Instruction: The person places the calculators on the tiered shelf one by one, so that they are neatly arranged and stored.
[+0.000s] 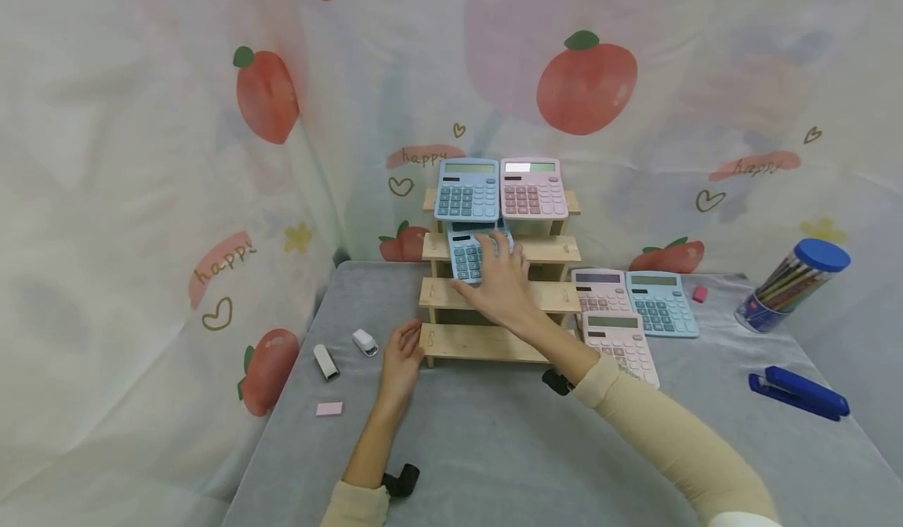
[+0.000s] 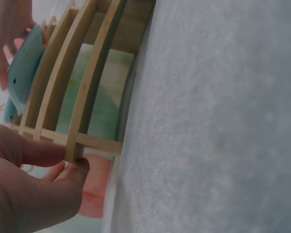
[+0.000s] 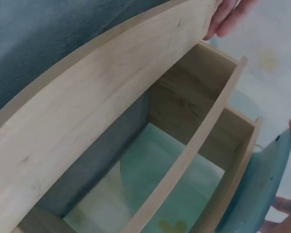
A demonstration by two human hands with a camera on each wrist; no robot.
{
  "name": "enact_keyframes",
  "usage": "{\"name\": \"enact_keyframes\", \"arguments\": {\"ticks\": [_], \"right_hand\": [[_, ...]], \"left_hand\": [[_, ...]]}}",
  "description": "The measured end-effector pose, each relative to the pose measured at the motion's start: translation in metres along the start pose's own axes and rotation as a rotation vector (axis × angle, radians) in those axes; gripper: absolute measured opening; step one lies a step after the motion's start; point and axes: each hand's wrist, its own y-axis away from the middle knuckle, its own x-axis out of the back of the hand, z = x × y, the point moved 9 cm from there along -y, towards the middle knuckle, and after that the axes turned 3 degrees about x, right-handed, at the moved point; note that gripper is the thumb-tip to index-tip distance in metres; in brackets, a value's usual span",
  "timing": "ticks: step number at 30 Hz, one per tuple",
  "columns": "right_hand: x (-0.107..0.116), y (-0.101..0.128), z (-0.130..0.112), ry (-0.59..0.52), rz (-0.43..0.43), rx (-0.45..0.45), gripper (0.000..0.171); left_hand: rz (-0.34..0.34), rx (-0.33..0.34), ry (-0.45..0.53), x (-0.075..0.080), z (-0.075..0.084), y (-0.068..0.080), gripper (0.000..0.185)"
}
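Note:
A wooden tiered stand (image 1: 487,343) stands upright on the grey cloth. My left hand (image 1: 400,364) pinches the left end of its lowest shelf between thumb and fingers, as the left wrist view shows. Above the lower tiers, my right hand (image 1: 504,288) grips a blue calculator (image 1: 464,260) by its edges, leaning it at the second tier from the top. The hand covers its right part. Side by side on the top tier lean another blue calculator (image 1: 468,190) and a pink calculator (image 1: 533,188). The held calculator's smooth back (image 3: 257,189) faces the right wrist camera.
Right of the stand lie two pink calculators (image 1: 621,347) and a blue one (image 1: 661,303), with a small red block (image 1: 700,294), a pencil tub (image 1: 790,285) and a blue stapler (image 1: 799,393) farther right. Small white items (image 1: 364,343) and a pink block (image 1: 328,408) lie left.

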Motion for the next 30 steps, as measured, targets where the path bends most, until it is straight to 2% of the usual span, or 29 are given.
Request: {"name": "enact_keyframes", "arguments": {"ticks": [6,12,15,19,23,30], "right_hand": [[-0.013,-0.014,-0.007,0.036,0.059,-0.037,0.097],[-0.034,-0.027,-0.006,0.126,0.064,-0.041,0.098],[-0.037,-0.027,-0.002,0.133,0.072,-0.038,0.097],[-0.025,-0.013,0.007,0.058,0.123,-0.02,0.092],[-0.005,0.012,0.016,-0.001,0.181,0.042,0.084],[0.023,0.057,0.038,-0.027,0.176,0.078,0.074]], "left_hand": [[-0.004,-0.008,-0.014,0.0,0.002,0.0,0.051],[0.004,-0.011,-0.022,0.001,0.001,0.0,0.051],[0.002,-0.018,-0.004,-0.001,0.0,0.0,0.051],[-0.016,-0.016,0.016,-0.006,-0.005,0.0,0.051],[-0.015,-0.018,0.031,-0.008,-0.005,0.001,0.052],[-0.009,-0.024,-0.011,-0.001,-0.001,0.003,0.053]]}}
